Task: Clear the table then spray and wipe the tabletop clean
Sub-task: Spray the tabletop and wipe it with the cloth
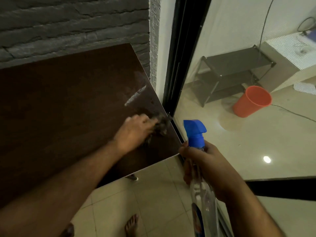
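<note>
A dark brown tabletop (68, 103) fills the left of the view, with a pale wet streak (135, 96) near its right edge. My left hand (135, 132) presses a dark crumpled cloth (161, 124) on the table close to the right front corner; both are blurred. My right hand (205, 161) hangs off the table's corner and grips a clear spray bottle (202, 190) by the neck. Its blue trigger head (195, 131) points left toward the table.
A grey brick wall (68, 23) backs the table. To the right stands a glass door with a black frame (177, 65); behind it are an orange bucket (251, 101) and a dark metal rack (230, 72). Beige tiled floor and bare feet (131, 224) lie below.
</note>
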The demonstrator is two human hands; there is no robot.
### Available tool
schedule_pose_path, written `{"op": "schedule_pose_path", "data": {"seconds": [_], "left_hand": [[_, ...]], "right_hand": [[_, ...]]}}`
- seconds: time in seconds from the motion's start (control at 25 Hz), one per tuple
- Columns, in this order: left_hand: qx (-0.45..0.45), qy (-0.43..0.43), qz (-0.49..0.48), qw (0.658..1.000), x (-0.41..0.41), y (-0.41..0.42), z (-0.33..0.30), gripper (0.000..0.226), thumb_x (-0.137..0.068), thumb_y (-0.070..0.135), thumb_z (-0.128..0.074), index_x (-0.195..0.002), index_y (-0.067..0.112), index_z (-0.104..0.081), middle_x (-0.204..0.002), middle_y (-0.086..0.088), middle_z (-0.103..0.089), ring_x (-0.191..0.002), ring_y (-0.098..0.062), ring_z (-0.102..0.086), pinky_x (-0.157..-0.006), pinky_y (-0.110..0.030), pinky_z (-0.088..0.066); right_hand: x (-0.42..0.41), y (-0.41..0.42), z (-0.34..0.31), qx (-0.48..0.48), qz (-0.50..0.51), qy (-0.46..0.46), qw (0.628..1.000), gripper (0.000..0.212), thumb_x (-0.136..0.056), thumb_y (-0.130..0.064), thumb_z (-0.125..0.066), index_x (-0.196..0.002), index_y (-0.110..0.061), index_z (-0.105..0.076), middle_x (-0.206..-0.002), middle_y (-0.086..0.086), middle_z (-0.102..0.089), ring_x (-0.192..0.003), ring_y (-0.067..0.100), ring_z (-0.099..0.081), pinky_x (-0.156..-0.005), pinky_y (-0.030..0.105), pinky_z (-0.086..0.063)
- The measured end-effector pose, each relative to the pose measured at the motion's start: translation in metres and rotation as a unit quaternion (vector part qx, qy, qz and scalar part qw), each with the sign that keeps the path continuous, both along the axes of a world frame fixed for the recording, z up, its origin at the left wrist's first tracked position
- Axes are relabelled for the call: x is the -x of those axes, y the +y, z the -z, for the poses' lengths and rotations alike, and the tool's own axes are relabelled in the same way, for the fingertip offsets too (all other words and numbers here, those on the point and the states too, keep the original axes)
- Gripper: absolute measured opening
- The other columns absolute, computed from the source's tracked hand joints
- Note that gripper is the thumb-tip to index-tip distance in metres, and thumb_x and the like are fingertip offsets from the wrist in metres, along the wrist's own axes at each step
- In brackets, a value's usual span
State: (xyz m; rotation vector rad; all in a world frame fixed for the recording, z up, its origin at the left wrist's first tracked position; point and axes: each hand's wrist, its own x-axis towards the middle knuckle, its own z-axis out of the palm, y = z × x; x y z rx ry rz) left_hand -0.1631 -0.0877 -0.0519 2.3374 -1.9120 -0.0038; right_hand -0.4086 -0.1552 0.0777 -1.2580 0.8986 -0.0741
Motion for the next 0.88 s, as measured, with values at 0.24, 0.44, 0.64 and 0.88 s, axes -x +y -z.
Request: {"op": "schedule_pose_path", "data": {"seconds": [0.24,0.44,0.64,0.88], "left_hand": [[0.047,0.020,-0.010,0.999,0.012,-0.025,0.004,0.040,-0.091,0.033,-0.055,-0.130,0.024,-0.054,-0.101,-0.007,-0.056,-0.084,-0.029,-0.058,-0.068,-0.041,-0.048],[0.007,0.019,-0.049,0.999,-0.010,-0.050,-0.004,0.043,-0.095,0.037,-0.050,-0.137,0.030,-0.047,-0.111,-0.005,-0.054,-0.097,-0.026,-0.054,-0.080,-0.041,-0.040],[0.012,0.056,0.067,0.996,0.053,-0.030,0.000,0.043,-0.094,0.028,-0.052,-0.136,0.026,-0.041,-0.109,-0.007,-0.051,-0.091,-0.024,-0.052,-0.074,-0.038,-0.040],[-0.009,-0.018,-0.006,1.000,0.011,-0.047,-0.010,0.043,-0.096,0.034,-0.048,-0.137,0.028,-0.041,-0.113,-0.007,-0.053,-0.096,-0.028,-0.054,-0.077,-0.041,-0.040]], "right_hand": [[-0.017,0.002,-0.003,0.006,0.030,0.036,0.999,0.026,-0.083,-0.021,-0.066,-0.104,-0.011,-0.054,-0.055,0.007,-0.058,-0.049,0.024,-0.056,-0.058,0.038,-0.049],[-0.026,0.002,-0.006,-0.036,0.045,0.031,0.998,0.032,-0.080,-0.023,-0.070,-0.104,-0.010,-0.052,-0.056,0.012,-0.055,-0.047,0.027,-0.052,-0.057,0.039,-0.048],[-0.018,-0.002,-0.012,-0.029,0.048,0.037,0.998,0.029,-0.082,-0.023,-0.069,-0.102,-0.007,-0.053,-0.058,0.013,-0.056,-0.048,0.027,-0.053,-0.055,0.039,-0.048],[-0.013,-0.013,-0.005,-0.023,0.021,0.057,0.998,0.023,-0.085,-0.021,-0.065,-0.103,-0.013,-0.054,-0.060,0.010,-0.058,-0.051,0.025,-0.056,-0.058,0.039,-0.051]]}}
